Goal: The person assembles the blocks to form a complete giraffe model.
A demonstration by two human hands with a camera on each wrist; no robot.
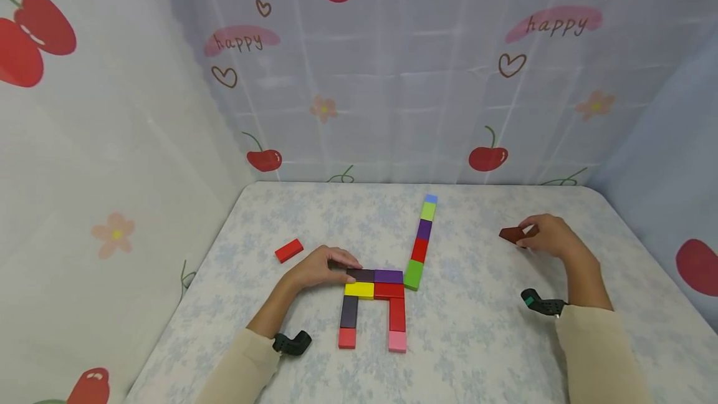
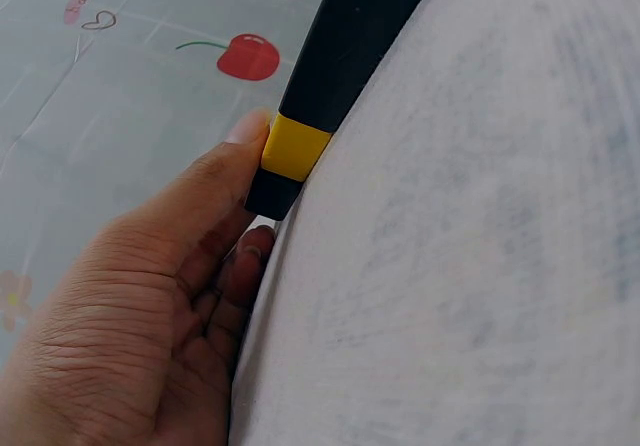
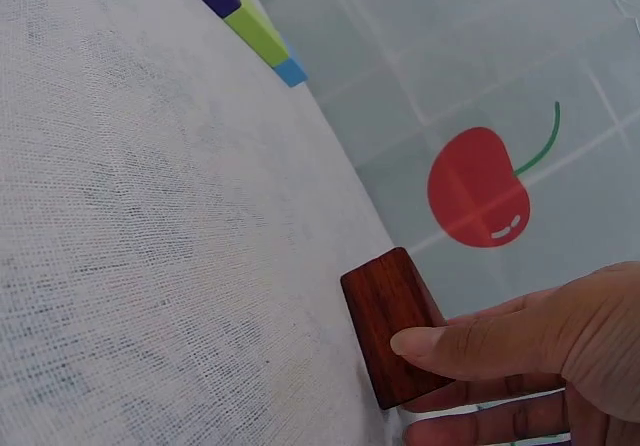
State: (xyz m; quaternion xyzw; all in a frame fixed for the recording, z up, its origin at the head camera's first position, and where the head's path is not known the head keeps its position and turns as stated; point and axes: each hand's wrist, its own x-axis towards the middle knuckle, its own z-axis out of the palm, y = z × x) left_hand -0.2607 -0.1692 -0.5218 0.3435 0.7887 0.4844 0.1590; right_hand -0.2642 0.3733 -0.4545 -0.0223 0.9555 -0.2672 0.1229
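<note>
My left hand (image 1: 322, 267) is at the left end of a block figure, its thumb and fingers pinching the black block (image 1: 361, 275) of the top row. Beside that black block lies a purple block (image 1: 389, 276); below them are a yellow block (image 1: 359, 290) and a red block (image 1: 389, 290). Two legs run down from these, ending in a red block (image 1: 347, 338) and a pink block (image 1: 397, 341). Off to the right, my right hand (image 1: 552, 235) pinches a dark brown wooden block (image 3: 392, 326), thumb on its broad face, close to the tabletop.
A slanted line of blocks rises from the figure's right end, from a green block (image 1: 414, 274) up to a small blue one (image 1: 430, 199). One loose red block (image 1: 288, 250) lies left of my left hand. A patterned curtain (image 1: 381, 80) borders the table's back.
</note>
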